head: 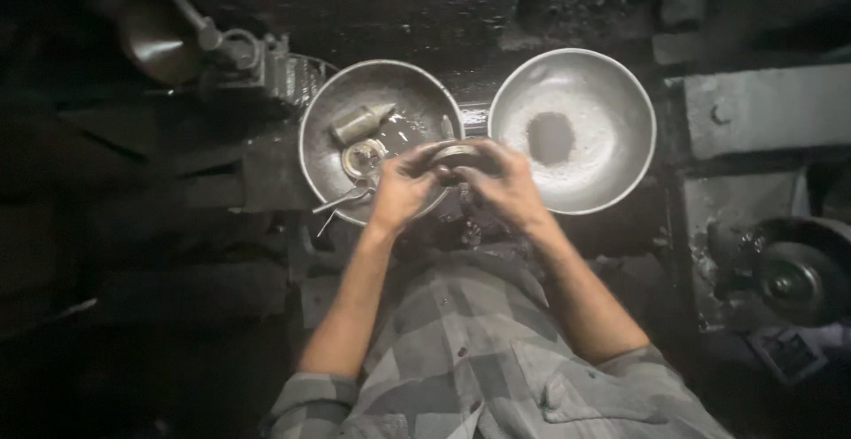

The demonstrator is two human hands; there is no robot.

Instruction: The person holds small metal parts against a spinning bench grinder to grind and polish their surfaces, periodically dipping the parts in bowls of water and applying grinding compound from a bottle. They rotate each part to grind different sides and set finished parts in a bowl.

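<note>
Both my hands hold one round metal ring-shaped part between them, just above the near rim of the left metal bowl. My left hand grips its left side and my right hand its right side. Fingers cover most of the part. Inside the left bowl lie a short metal cylinder, a pale ring and a thin metal tool resting over the rim. The right metal bowl holds pale powder with a dark patch in its middle.
A dark machine with a long lever stands at the back left. A grey metal block and a round wheel-like part sit at the right. The surroundings are dim and grimy.
</note>
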